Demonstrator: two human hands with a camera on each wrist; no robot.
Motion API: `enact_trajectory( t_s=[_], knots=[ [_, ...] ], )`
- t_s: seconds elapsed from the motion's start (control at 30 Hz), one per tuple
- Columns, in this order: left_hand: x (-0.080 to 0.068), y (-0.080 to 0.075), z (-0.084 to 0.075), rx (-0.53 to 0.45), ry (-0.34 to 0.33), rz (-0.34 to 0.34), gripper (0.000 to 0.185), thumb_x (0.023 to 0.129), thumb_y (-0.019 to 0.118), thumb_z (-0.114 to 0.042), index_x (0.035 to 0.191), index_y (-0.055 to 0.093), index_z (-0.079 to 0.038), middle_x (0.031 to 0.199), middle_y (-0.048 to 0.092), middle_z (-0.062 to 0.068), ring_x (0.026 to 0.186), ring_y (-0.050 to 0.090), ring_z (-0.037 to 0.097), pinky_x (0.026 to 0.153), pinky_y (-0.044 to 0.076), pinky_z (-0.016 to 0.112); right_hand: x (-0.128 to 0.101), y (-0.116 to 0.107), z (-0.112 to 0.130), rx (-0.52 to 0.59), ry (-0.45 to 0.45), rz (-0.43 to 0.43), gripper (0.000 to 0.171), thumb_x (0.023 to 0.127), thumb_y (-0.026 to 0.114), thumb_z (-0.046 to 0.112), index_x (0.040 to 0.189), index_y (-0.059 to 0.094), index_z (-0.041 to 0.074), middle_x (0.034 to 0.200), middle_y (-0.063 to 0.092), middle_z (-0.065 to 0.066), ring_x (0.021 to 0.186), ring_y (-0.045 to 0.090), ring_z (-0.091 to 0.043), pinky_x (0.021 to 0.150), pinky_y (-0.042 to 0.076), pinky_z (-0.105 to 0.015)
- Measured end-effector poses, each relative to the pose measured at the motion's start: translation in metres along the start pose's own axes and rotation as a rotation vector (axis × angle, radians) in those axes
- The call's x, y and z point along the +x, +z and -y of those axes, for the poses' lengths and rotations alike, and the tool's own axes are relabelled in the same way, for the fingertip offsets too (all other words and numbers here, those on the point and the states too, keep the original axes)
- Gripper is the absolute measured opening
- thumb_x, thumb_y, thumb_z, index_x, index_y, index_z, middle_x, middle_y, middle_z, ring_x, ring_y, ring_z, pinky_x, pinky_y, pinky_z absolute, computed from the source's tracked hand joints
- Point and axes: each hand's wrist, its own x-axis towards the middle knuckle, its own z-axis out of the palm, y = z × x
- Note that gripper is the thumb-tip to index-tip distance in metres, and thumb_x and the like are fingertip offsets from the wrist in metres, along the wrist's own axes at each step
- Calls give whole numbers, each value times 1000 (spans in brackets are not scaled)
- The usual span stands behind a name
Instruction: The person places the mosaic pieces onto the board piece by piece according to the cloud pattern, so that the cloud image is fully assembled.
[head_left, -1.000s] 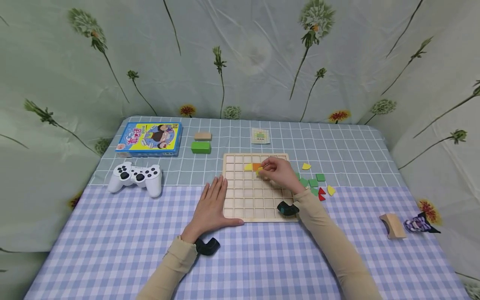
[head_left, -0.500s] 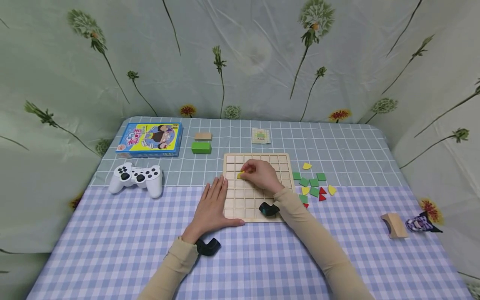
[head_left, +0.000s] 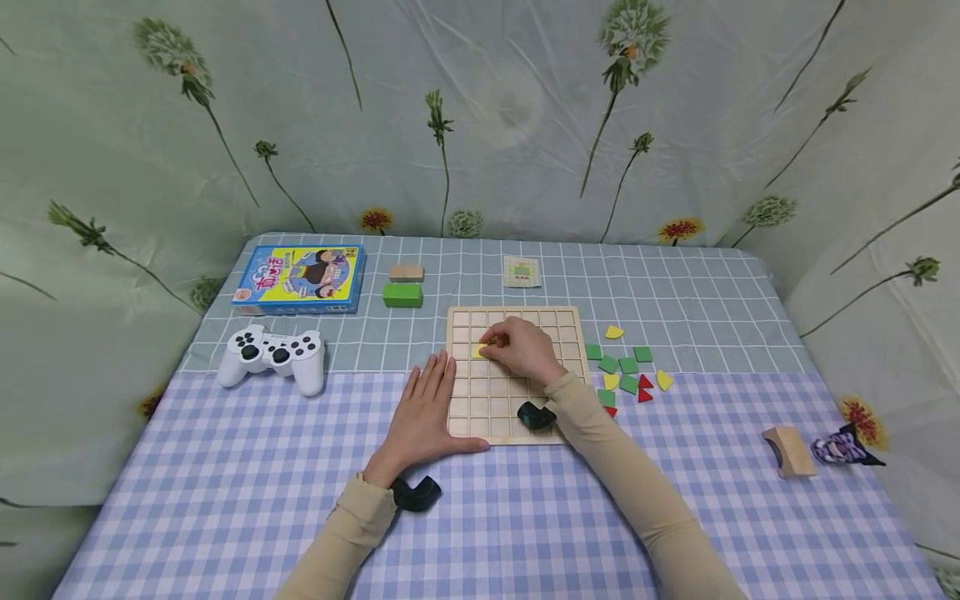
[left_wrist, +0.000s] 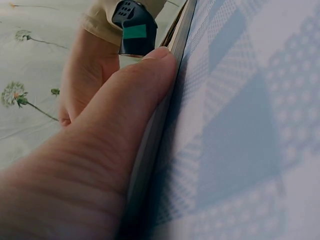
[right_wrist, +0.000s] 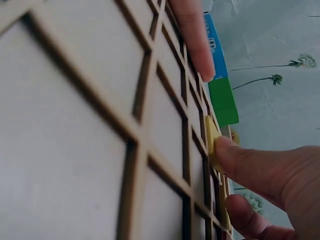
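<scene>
- Near the middle of the tabletop, a wooden grid board lies flat and square to the far edge, so every cell is within reach.
- The left hand spreads flat at the board's near left corner, fingers straight along its left side and thumb along its near side; nothing is gripped, and this bracing should stop the board from sliding.
- The right hand reaches over the board with its fingers curled, its thumb tip touching a yellow piece from above the grid, a posture suited to fine placing.
- That piece is at a cell in the second column from the left and the third row from the far side; the right wrist view is dim and steep, so I cannot tell whether a finger clamps it too, or whether it sits fully down.
- Right of the board, green squares, red triangles and other yellow pieces lie loose, handy for the right hand.
- Toward the far edge, a patterned card lies face up, unobstructed and easy to glance at.
- Well apart, a box occupies the far left corner, with a game controller nearer the left edge, out of the way.
</scene>
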Motion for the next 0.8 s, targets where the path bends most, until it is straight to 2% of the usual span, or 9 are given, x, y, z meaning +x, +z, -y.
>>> enact_trajectory(
  t_s=[0.17, 0.37, 0.6, 0.8],
  knots=[
    [1, 0, 0, 1, -3, 8, 130, 64, 49, -88, 151, 7, -1, 157, 2, 13, 143, -4, 24, 114, -5, 40, -2, -1, -2, -33, 4, -23, 10, 83, 75, 27, 91, 78, 21, 75, 56, 6, 66, 51, -10, 53, 41, -28],
    [1, 1, -1, 2, -6, 11, 130, 64, 49, -88, 151, 7, -2, 157, 2, 13, 143, -4, 24, 114, -5, 40, -9, -10, -10, 28, 2, -25, 10, 83, 75, 24, 89, 76, 17, 76, 57, 6, 69, 51, -11, 59, 42, -28],
    [1, 2, 0, 0, -9, 13, 130, 64, 50, -88, 152, 6, -2, 158, 1, 13, 143, -5, 24, 114, -7, 39, -29, -41, -40, 121, 24, -99, 15, 83, 75, 19, 94, 74, 9, 74, 60, 2, 64, 52, -16, 56, 40, -29],
    [0, 2, 2, -3, -7, 6, 130, 65, 51, -87, 152, 5, -2, 158, 0, 13, 143, -6, 24, 114, -7, 39, -49, -68, -69, 109, 33, -186, 17, 87, 71, 19, 96, 74, 4, 78, 61, -3, 63, 50, -19, 54, 39, -30]
  ],
)
